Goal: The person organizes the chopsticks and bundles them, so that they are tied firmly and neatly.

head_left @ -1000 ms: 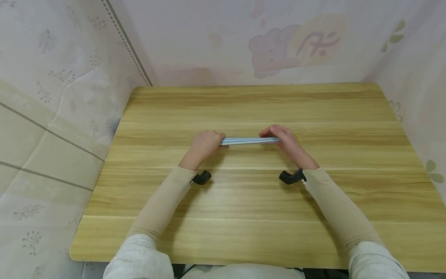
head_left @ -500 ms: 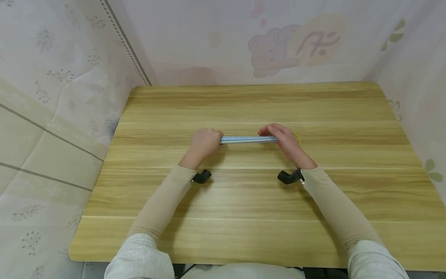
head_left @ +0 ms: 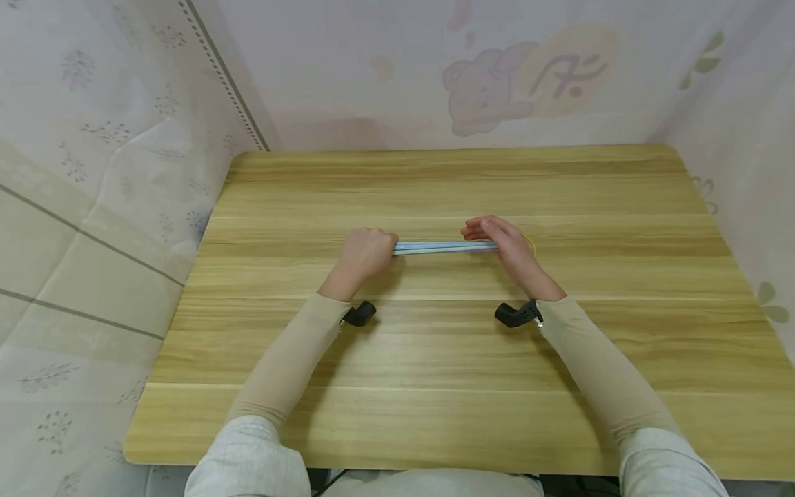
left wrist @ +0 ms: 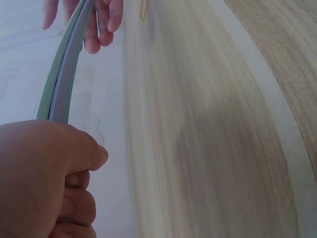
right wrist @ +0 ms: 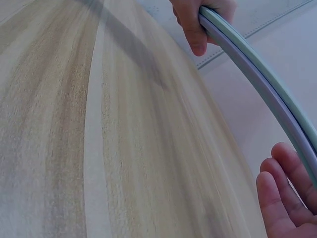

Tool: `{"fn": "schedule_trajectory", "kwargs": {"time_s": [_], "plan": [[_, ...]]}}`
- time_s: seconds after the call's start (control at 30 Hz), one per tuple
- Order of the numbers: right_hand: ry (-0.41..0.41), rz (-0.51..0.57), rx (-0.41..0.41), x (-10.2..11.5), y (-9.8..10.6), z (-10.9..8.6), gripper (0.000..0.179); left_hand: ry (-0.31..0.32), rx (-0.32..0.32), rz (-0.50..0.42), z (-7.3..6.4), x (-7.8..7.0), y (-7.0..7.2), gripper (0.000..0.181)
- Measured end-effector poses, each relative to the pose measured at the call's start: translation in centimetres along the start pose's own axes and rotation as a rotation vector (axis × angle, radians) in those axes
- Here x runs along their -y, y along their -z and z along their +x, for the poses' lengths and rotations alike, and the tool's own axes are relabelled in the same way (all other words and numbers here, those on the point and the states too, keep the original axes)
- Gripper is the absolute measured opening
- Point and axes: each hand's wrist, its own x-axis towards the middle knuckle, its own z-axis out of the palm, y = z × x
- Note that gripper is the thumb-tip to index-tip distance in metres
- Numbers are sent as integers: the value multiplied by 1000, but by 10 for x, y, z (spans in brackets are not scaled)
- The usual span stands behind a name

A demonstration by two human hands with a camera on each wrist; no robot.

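Note:
A long, thin bundle of flat pale blue-green and lilac strips [head_left: 435, 247], layered together, is held level between the hands, above the table. My left hand [head_left: 366, 252] grips its left end in a fist, as the left wrist view shows with the curled fingers [left wrist: 74, 203]. My right hand [head_left: 506, 248] is at the other end, its fingers [right wrist: 275, 198] loosely extended beside the strips and not wrapped round them. The right end is hidden by that hand. A thin yellow loop [head_left: 531, 243] shows just beyond it.
The wood-grain table [head_left: 422, 359] spreads under both hands. Pale printed sheeting [head_left: 373, 76] rises behind it and at both sides. A black wrist camera [head_left: 360, 315] sits at the left cuff, another camera [head_left: 517, 315] at the right.
The right hand's fingers have lifted and spread slightly away from the strips. The left hand keeps its grip, and the bundle stays nearly in the same place, a touch higher in view.

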Motion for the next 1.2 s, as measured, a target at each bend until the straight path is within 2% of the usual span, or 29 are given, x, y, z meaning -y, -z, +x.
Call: {"fn": "schedule_trajectory", "kwargs": {"time_s": [0.3,0.53,0.67,0.9,1.03,1.2], "plan": [[15,40,17,-1,5,2,43,8,2,-13,0,0,3,17],[18,90,29,3,9,4,50,11,-16,-11,-1,-1,3,18],[3,43,38,4,9,4,56,-6,-24,-6,0,-3,4,18],[57,-9,18,5,9,6,57,-36,-29,-13,1,-5,3,28],[35,-43,1,4,10,5,58,-21,-15,-21,1,-6,3,33],[40,-36,-5,1,6,5,56,6,6,-26,1,-7,4,32]]}}
